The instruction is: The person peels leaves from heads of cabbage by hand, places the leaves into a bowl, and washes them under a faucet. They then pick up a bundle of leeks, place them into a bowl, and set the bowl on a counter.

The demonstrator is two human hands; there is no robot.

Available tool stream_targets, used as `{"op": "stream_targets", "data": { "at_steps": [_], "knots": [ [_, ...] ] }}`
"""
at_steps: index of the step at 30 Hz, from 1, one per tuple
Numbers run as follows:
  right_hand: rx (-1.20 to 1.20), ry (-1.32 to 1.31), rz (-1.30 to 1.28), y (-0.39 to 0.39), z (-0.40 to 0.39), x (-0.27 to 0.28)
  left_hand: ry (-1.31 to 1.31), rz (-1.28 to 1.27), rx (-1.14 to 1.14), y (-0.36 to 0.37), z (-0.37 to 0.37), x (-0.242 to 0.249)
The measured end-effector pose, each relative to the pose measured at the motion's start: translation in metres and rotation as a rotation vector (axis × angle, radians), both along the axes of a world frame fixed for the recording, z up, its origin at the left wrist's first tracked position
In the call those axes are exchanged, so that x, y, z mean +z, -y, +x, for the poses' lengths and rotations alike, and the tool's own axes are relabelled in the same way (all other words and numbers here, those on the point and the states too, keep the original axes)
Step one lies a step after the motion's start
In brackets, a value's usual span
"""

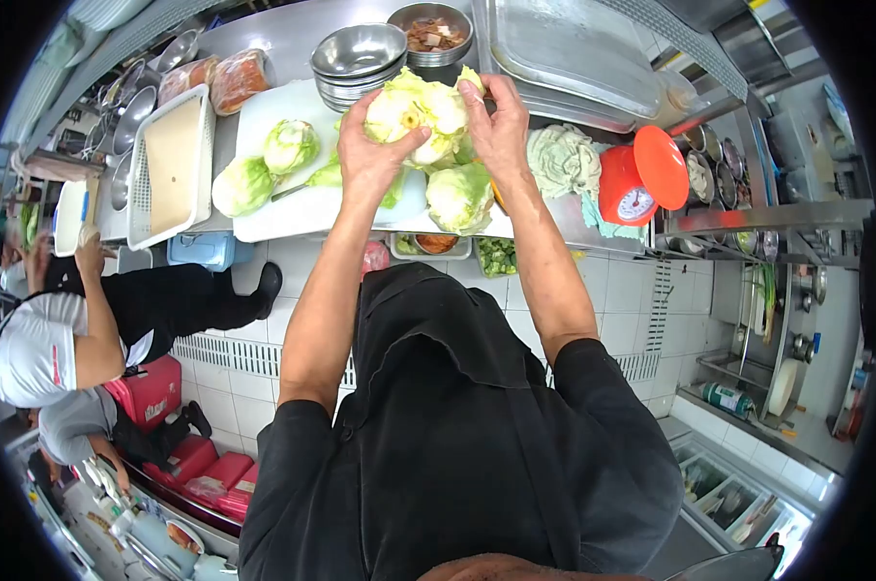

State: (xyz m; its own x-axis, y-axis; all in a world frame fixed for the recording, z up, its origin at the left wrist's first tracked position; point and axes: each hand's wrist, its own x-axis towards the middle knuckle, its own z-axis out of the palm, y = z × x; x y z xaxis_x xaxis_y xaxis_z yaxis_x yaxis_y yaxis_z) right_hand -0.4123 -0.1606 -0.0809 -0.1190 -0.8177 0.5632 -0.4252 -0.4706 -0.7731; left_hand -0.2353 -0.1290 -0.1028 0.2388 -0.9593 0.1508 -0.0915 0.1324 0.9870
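Note:
A pale green lettuce head, its cut stem facing me, is held above the white cutting board. My left hand wraps round its left side, with the thumb near the stem. At its right, my right hand pinches a leaf piece between thumb and fingers. Another lettuce lies just below my hands at the board's front edge. Two more lettuces, one upper and one lower, sit on the left of the board. Part of a knife shows between them and my left hand.
Stacked metal bowls and a bowl of food stand behind. Metal trays, a crumpled cloth and a red scale are at the right. A white basket stands left, with other people beyond it.

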Motion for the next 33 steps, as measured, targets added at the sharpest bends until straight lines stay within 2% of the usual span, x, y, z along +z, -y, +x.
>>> {"op": "stream_targets", "data": {
  "at_steps": [3, 6, 9, 10, 13, 14, 17, 18, 20, 21, 24, 25, 27, 28, 31, 33],
  "knots": [
    [0.052, 0.132, 0.090, -0.010, 0.016, 0.006, 0.138, -0.029, 0.164, -0.003, 0.012, -0.007],
    [0.132, -0.075, -0.109, -0.016, 0.026, -0.003, 0.292, -0.047, 0.256, -0.011, 0.017, 0.003],
    [0.240, -0.191, 0.030, -0.017, 0.024, -0.010, 0.492, -0.107, 0.319, -0.021, 0.018, 0.015],
    [0.203, -0.168, 0.056, -0.018, 0.021, -0.009, 0.560, -0.138, 0.341, -0.022, 0.018, 0.017],
    [0.170, 0.289, 0.407, -0.008, 0.003, -0.015, 0.400, -0.158, 0.424, -0.021, 0.035, 0.004],
    [0.127, 0.210, 0.426, 0.001, -0.007, -0.025, 0.025, -0.130, 0.340, -0.015, 0.043, -0.004],
    [0.195, -0.026, 0.597, 0.018, -0.018, -0.033, -0.692, -0.060, 0.091, -0.016, 0.053, -0.007],
    [0.092, -0.340, 0.494, 0.018, -0.021, -0.033, -0.781, -0.042, 0.036, -0.019, 0.053, -0.006],
    [0.128, -0.259, 0.494, 0.011, -0.013, -0.022, -0.961, 0.002, -0.025, -0.022, 0.052, -0.007],
    [0.229, -0.098, 0.530, 0.000, -0.006, -0.016, -1.054, 0.027, -0.054, -0.023, 0.050, -0.010],
    [0.572, 0.321, 0.494, -0.037, 0.038, 0.001, -1.213, 0.075, -0.187, -0.022, 0.038, -0.020],
    [0.693, 0.451, 0.452, -0.042, 0.045, 0.001, -1.147, 0.097, -0.203, -0.024, 0.034, -0.018],
    [0.647, 0.388, 0.521, -0.038, 0.042, 0.001, -1.012, 0.135, -0.234, -0.027, 0.028, -0.014],
    [0.623, 0.359, 0.554, -0.036, 0.041, 0.001, -0.897, 0.044, -0.275, -0.027, 0.029, -0.011],
    [0.627, 0.334, 0.509, -0.044, 0.039, 0.004, -0.759, -0.036, -0.327, -0.030, 0.033, -0.005],
    [0.669, 0.405, 0.470, -0.047, 0.038, -0.002, -0.695, -0.016, -0.265, -0.028, 0.032, -0.012]
  ]
}}
